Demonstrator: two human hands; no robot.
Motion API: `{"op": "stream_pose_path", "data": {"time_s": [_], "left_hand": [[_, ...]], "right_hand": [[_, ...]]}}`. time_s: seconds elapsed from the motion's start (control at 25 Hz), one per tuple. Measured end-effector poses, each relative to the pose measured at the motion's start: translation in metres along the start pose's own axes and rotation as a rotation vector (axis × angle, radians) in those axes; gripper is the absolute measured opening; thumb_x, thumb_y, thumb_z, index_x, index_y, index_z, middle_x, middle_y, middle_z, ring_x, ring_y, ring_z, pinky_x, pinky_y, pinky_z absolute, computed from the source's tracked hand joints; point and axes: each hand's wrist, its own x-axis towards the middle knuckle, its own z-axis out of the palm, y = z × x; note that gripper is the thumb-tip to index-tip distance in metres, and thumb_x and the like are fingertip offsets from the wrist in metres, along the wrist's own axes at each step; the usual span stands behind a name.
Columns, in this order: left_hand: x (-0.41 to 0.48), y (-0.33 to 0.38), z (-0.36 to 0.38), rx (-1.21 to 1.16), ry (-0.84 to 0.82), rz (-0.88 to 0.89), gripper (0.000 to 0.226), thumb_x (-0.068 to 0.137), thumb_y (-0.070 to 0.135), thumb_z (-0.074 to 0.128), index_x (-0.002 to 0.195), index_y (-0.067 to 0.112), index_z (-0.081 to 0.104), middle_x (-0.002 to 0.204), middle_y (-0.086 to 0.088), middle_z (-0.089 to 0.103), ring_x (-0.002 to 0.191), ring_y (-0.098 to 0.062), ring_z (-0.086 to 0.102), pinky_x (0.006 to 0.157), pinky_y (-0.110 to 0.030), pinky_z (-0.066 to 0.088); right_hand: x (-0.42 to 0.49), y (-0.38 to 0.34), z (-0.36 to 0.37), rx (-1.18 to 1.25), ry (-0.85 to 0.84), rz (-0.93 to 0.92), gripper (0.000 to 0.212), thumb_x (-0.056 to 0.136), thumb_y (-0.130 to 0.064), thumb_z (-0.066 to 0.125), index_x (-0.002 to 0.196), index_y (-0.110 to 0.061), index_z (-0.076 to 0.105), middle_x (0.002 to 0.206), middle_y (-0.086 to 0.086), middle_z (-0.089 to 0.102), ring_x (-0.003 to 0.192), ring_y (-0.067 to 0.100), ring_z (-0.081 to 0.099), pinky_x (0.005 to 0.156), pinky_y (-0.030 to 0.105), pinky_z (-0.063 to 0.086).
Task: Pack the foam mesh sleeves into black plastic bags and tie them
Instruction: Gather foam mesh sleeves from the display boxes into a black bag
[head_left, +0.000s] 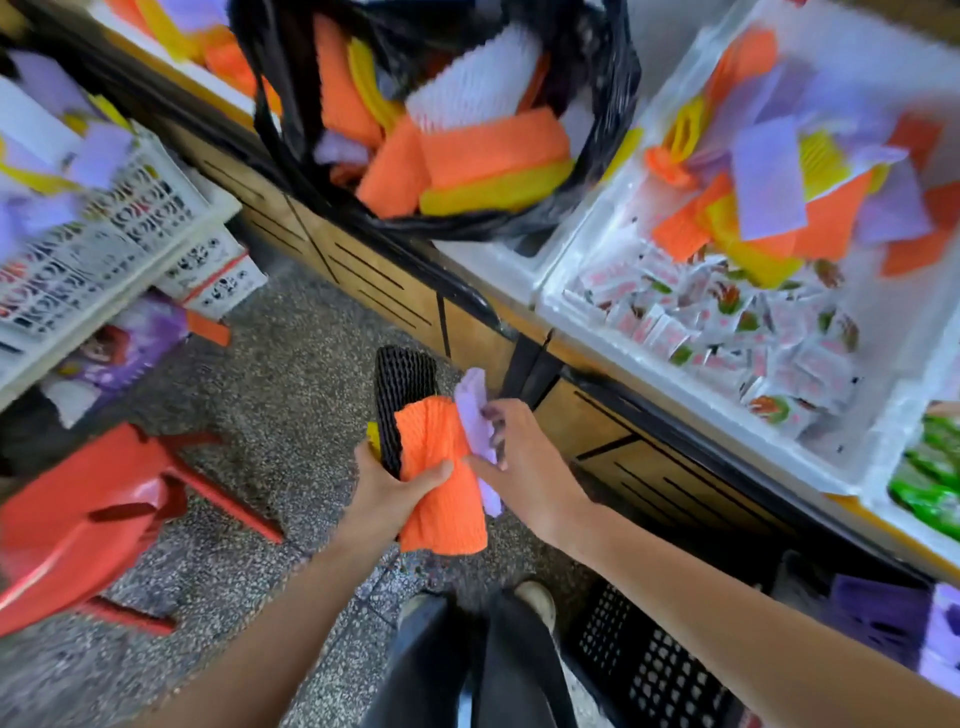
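Note:
My left hand (387, 491) grips a small stack of foam mesh sleeves: an orange sleeve (441, 478) in front, a black sleeve (402, 395) behind it and a sliver of yellow at the left. My right hand (519, 462) pinches a lilac sleeve (475, 415) against the right side of that stack. Both hands are over the floor, below the counter edge. An open black plastic bag (610, 104) stands on the counter above, holding orange, yellow, white and lilac sleeves (493, 150).
A white tray (587, 291) at the right holds loose sleeves (769, 192) and several small sachets (727, 332). A white lattice basket (104, 244) with lilac and yellow sleeves sits at the left. A red plastic stool (88, 525) lies on the speckled floor. A black crate (654, 660) stands lower right.

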Motion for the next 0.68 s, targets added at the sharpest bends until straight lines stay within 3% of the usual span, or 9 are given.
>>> {"op": "stream_pose_path", "data": {"time_s": [0.08, 0.2, 0.32, 0.4, 0.48, 0.56, 0.68], "left_hand": [[-0.013, 0.014, -0.004, -0.049, -0.018, 0.060, 0.070, 0.074, 0.002, 0.075, 0.126, 0.008, 0.029, 0.117, -0.005, 0.053, 0.097, -0.015, 0.057, 0.086, -0.030, 0.046], [-0.022, 0.037, -0.014, -0.079, -0.028, 0.176, 0.077, 0.073, 0.002, 0.076, 0.132, 0.011, 0.027, 0.116, -0.002, 0.054, 0.093, -0.004, 0.058, 0.072, -0.016, 0.048], [-0.026, 0.067, -0.020, -0.140, 0.001, 0.287, 0.081, 0.070, 0.004, 0.077, 0.132, 0.015, 0.026, 0.115, 0.005, 0.054, 0.093, 0.004, 0.057, 0.073, -0.014, 0.050], [-0.030, 0.091, -0.019, -0.192, 0.011, 0.380, 0.083, 0.069, 0.006, 0.077, 0.133, 0.016, 0.025, 0.117, 0.007, 0.054, 0.093, 0.007, 0.059, 0.076, -0.015, 0.051], [-0.032, 0.120, -0.017, -0.205, 0.023, 0.489, 0.081, 0.072, 0.002, 0.075, 0.133, 0.015, 0.025, 0.120, 0.006, 0.053, 0.096, 0.011, 0.059, 0.077, -0.009, 0.048], [-0.030, 0.154, -0.015, -0.208, 0.025, 0.585, 0.077, 0.077, 0.007, 0.075, 0.134, 0.018, 0.025, 0.124, 0.009, 0.051, 0.105, 0.009, 0.054, 0.087, -0.009, 0.045], [-0.018, 0.202, -0.013, -0.226, -0.010, 0.700, 0.066, 0.086, 0.030, 0.057, 0.140, 0.012, 0.025, 0.135, 0.002, 0.045, 0.118, 0.002, 0.046, 0.100, -0.012, 0.038]], "right_hand": [[-0.003, -0.017, -0.007, 0.053, 0.068, -0.015, 0.039, 0.090, -0.018, 0.059, 0.125, -0.012, 0.042, 0.121, 0.001, 0.048, 0.102, 0.014, 0.052, 0.085, 0.028, 0.044], [-0.010, -0.039, -0.019, 0.070, 0.184, -0.074, 0.038, 0.091, -0.015, 0.058, 0.127, -0.017, 0.046, 0.113, -0.006, 0.047, 0.095, 0.010, 0.053, 0.083, 0.028, 0.047], [-0.016, -0.063, -0.032, 0.093, 0.234, -0.167, 0.039, 0.092, -0.022, 0.057, 0.121, -0.043, 0.044, 0.111, -0.016, 0.050, 0.091, 0.001, 0.054, 0.079, 0.024, 0.047], [-0.017, -0.083, -0.043, 0.123, 0.214, -0.243, 0.048, 0.090, -0.034, 0.060, 0.123, -0.054, 0.032, 0.125, -0.022, 0.046, 0.107, -0.005, 0.050, 0.091, 0.021, 0.043], [-0.012, -0.104, -0.058, 0.139, 0.204, -0.317, 0.061, 0.083, -0.052, 0.060, 0.131, -0.051, 0.022, 0.143, -0.023, 0.032, 0.131, -0.002, 0.035, 0.108, 0.025, 0.032], [-0.001, -0.125, -0.074, 0.113, 0.230, -0.398, 0.075, 0.078, -0.064, 0.056, 0.137, -0.046, 0.014, 0.149, -0.023, 0.020, 0.140, 0.000, 0.020, 0.115, 0.028, 0.023], [0.034, -0.149, -0.096, 0.115, 0.323, -0.411, 0.101, 0.070, -0.055, 0.070, 0.146, -0.027, 0.008, 0.154, -0.003, 0.020, 0.142, 0.009, 0.018, 0.116, 0.038, 0.023]]}}
